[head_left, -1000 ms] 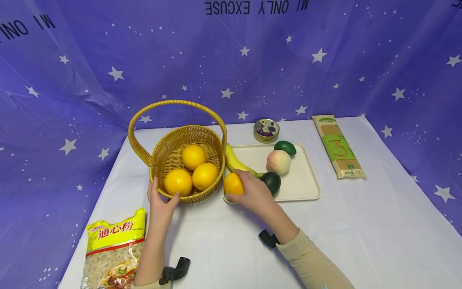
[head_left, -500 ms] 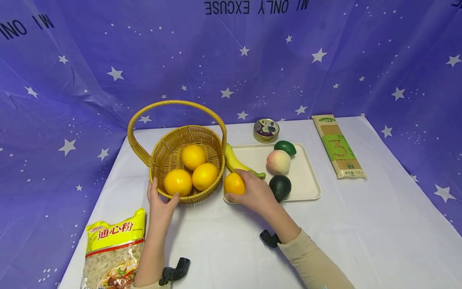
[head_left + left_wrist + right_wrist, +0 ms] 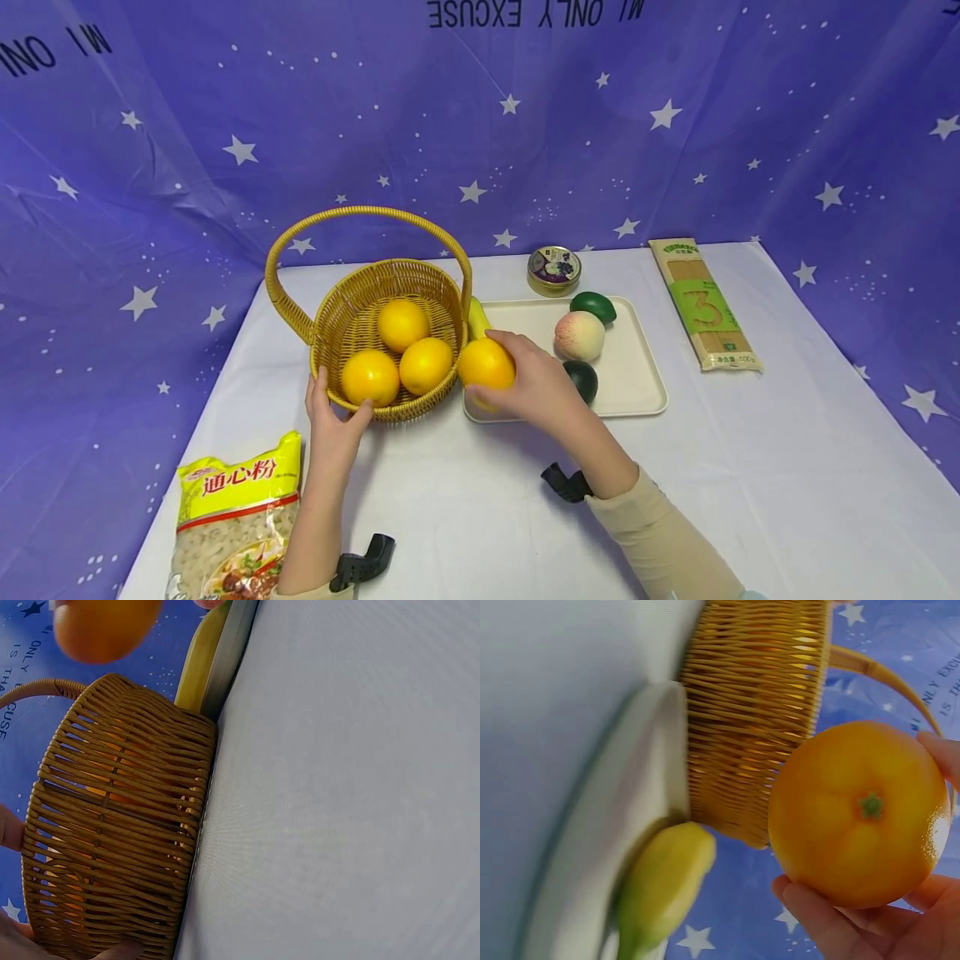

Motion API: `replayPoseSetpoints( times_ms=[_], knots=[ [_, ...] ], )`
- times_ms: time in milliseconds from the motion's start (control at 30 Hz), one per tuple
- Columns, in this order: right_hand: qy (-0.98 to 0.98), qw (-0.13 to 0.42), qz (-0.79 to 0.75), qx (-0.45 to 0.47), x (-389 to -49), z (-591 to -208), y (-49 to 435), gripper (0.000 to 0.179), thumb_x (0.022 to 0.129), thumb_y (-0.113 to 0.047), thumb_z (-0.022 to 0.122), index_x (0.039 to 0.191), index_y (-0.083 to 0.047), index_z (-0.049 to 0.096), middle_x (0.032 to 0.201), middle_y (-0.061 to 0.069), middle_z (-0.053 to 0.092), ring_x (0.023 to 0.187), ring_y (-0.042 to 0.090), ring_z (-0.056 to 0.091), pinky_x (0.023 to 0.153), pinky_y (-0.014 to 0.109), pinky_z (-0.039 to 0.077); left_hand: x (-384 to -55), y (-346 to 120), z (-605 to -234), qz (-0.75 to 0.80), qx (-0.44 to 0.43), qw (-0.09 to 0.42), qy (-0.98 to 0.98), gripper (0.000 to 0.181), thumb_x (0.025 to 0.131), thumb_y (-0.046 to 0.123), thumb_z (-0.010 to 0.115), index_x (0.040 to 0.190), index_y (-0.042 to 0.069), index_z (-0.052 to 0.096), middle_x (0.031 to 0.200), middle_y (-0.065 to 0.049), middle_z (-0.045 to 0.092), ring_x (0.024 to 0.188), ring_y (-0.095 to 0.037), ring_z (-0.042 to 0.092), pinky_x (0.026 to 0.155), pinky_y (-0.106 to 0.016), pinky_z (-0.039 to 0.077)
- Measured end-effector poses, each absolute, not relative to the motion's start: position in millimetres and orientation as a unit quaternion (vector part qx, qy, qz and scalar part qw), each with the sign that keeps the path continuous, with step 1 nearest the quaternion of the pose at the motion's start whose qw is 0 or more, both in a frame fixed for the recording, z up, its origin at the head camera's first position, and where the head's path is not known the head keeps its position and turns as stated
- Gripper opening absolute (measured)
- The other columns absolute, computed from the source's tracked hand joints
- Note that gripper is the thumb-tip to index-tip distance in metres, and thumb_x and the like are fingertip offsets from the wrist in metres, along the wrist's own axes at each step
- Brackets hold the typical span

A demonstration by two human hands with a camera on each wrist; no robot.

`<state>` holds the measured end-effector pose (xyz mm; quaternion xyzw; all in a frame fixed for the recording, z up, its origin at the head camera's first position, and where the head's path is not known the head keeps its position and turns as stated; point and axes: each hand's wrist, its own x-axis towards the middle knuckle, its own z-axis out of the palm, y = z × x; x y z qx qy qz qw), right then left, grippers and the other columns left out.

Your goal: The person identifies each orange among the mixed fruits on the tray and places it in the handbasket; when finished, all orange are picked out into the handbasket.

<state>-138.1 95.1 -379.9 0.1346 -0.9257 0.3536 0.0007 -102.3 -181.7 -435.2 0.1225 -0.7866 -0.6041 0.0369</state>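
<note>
My right hand [image 3: 543,392] grips an orange [image 3: 486,363] between thumb and fingers, above the near-left corner of the cream tray [image 3: 630,367] and close to the basket's right rim. In the right wrist view the orange [image 3: 859,817] is lifted, its green stem mark facing the camera. My left hand [image 3: 333,437] holds the near-left rim of the wicker basket [image 3: 375,283], thumb and fingers spread along it. Inside the basket lie three more oranges [image 3: 403,325]. A banana [image 3: 477,318] on the tray is partly hidden behind the held orange.
The tray also bears a peach [image 3: 579,336], a green fruit [image 3: 593,307] and a dark green avocado [image 3: 582,382], partly covered by my right hand. Behind stands a round tin [image 3: 554,271]. Noodles [image 3: 705,304] lie right, a macaroni bag [image 3: 236,517] front left. The basket's handle [image 3: 367,212] arches upright.
My right hand has lifted the orange off the tray, slightly up toward the basket. The avocado rolled right, then a little back. My left hand stays on the basket.
</note>
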Motion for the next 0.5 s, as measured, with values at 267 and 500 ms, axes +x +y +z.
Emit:
replayPoseSetpoints(
  times_ms=[267,500],
  knots=[
    [-0.9,0.0,0.409,0.15,-152,-360,83,0.08,0.073,-0.06,0.074,0.14,-0.024,0.05,0.132,-0.004,0.055,0.107,0.016,0.057,0.088,0.039,0.049,-103,-183,-434,-0.597,0.124,0.032,-0.792,0.09,0.091,0.012,0.06,0.156,0.014,-0.003,0.158,-0.007,-0.017,0.145,-0.029,-0.006,0.112,-0.05,0.019],
    [-0.881,-0.005,0.442,0.166,-168,-347,55,0.081,0.073,-0.059,0.074,0.14,-0.023,0.049,0.132,-0.004,0.055,0.106,0.016,0.057,0.086,0.037,0.05,-103,-182,-435,-0.591,0.13,0.036,-0.795,0.09,0.091,0.012,0.06,0.156,0.015,-0.002,0.159,-0.007,-0.015,0.145,-0.029,-0.005,0.113,-0.051,0.013]
  ],
)
